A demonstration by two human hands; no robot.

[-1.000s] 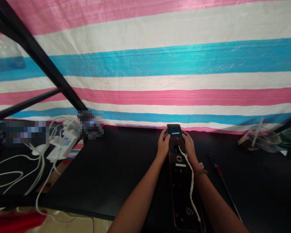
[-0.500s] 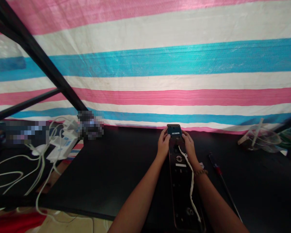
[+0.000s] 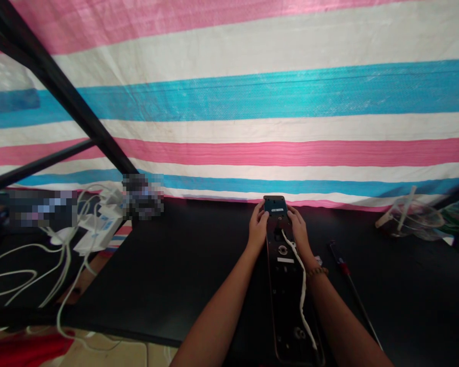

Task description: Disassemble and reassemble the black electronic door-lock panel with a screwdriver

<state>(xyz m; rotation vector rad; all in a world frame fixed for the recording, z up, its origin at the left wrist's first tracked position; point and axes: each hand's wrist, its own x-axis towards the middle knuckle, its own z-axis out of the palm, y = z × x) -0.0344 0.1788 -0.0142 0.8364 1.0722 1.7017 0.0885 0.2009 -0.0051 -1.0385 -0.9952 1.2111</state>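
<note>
Straw (image 3: 407, 208) in clear cup (image 3: 424, 216) — right of panel (image 3: 285, 300)

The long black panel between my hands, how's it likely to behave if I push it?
Probably stiff: the panel runs straight. It seems unlikely to roll, looking broad and flat. The bent white cable along it looks floppy and may shift.

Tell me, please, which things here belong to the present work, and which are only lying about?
Work:
panel, between left hand and right hand
wire on it
screwdriver, probably; untouched

Lying about, apparently:
cup with straw
cables
</note>
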